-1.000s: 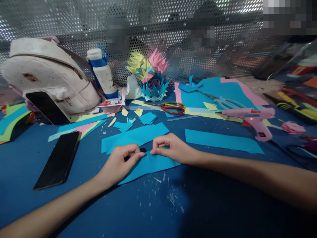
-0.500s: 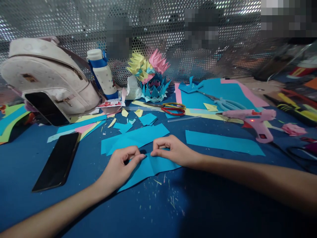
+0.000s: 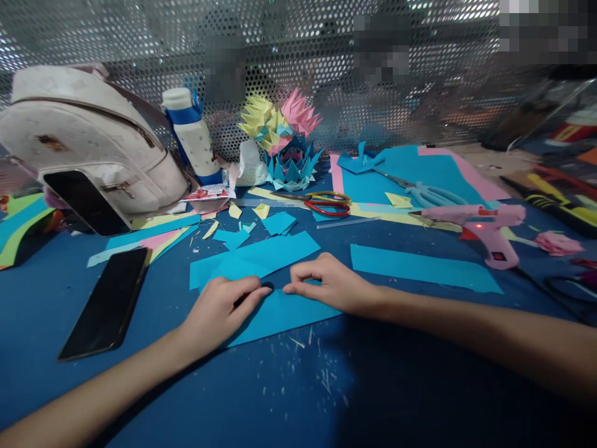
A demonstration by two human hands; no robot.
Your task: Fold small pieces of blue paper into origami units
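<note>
Working with both hands on a broad blue sheet [image 3: 289, 317], flat or nearly so on the dark blue table [image 3: 200, 404], at 6 o'clock from the middle of the view. Pinching near its far edge with the left hand [image 3: 212, 311] at 10 o'clock of the sheet and the right hand [image 3: 338, 283] at 1 o'clock, thumb and forefinger closed narrowly on each side, with only a small gap between the 2 pinches. Cannot tell exactly how much paper is caught under the fingertips. Seems to be at the stage of lining up or working the far edge between 2 fine grips. Calls, as a judgement, for light, even tension and matched fingertips, to avoid a skewed edge or a stray crease. From the sheet, with 12 o'clock pointing away from the body: loose blue pieces [image 3: 275, 252] at 11, scissors [image 3: 329, 202] at 1, another blue strip [image 3: 420, 267] and, beyond, a pink glue gun [image 3: 489, 218] towards 2, a dark phone [image 3: 105, 305] at 9, folded paper flowers [image 3: 291, 158] at 12.
</note>
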